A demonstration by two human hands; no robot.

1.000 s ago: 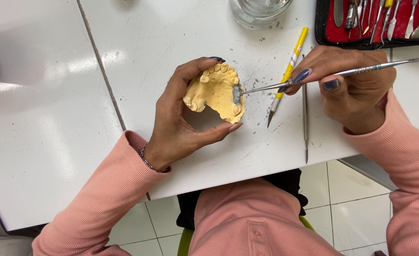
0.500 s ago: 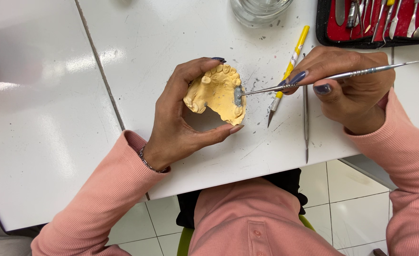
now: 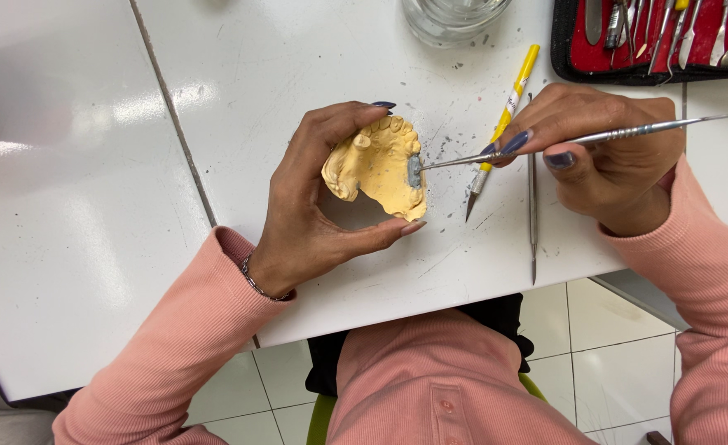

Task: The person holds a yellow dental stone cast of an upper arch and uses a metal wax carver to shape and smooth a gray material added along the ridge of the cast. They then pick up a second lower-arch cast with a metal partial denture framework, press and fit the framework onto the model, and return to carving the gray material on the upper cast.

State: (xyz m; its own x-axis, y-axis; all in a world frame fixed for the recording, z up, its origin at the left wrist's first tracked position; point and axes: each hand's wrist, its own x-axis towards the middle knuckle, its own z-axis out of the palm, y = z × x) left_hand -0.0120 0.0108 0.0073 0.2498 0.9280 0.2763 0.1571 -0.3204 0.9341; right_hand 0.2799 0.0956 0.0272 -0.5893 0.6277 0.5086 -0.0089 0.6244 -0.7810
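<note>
Little has shifted since the earlier frame: our hands hold the same pose, and the instrument tip sits at the same spot on the cast. We have the yellow dental cast [image 3: 378, 167] raised just above the white table [image 3: 240, 82], near its front edge, gripped in our left hand [image 3: 318, 198], whose thumb and fingers curl closed around its rim. A small grey patch [image 3: 414, 170] shows on the cast's right side (where the tool tip touches). Our right hand [image 3: 607, 156] pinches a slim metal instrument [image 3: 594, 136] between thumb and fingertips, its shaft running out to the right. Just under that hand a yellow-handled knife [image 3: 508, 103] and a thin metal probe [image 3: 533, 214] lie on the table. Farther back stand a glass jar [image 3: 454, 16] and a black case with a red lining [image 3: 652, 62] holding more tools.
</note>
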